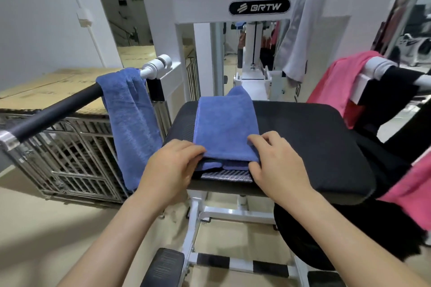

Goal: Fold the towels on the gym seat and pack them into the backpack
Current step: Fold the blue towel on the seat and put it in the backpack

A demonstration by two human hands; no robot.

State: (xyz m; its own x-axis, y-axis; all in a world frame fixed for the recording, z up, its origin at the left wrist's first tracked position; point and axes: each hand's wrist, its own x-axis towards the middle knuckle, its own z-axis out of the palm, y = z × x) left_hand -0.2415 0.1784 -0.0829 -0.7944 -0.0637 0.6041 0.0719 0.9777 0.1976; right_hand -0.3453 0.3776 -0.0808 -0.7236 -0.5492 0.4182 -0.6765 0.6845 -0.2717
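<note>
The blue towel (pixel 225 123) lies partly folded on the black seat (pixel 314 135), with your left hand (pixel 170 165) and right hand (pixel 277 163) each pinching a near corner. Keep both corners level and lay the edges square. Count two blue: the second blue towel (pixel 130 119) drapes over the handle (pixel 53 112). One grey towel (pixel 300 30) hangs on the frame (pixel 210 7), and the pink cloth (pixel 338 86) at right is of unclear number.

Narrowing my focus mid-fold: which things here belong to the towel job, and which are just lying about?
Job: folded blue towel, pinched by left hand and right hand; gym seat; probably next, hanging blue towel, grey towel, pink cloth.
Lying about: cardboard boxes, metal cage.
</note>
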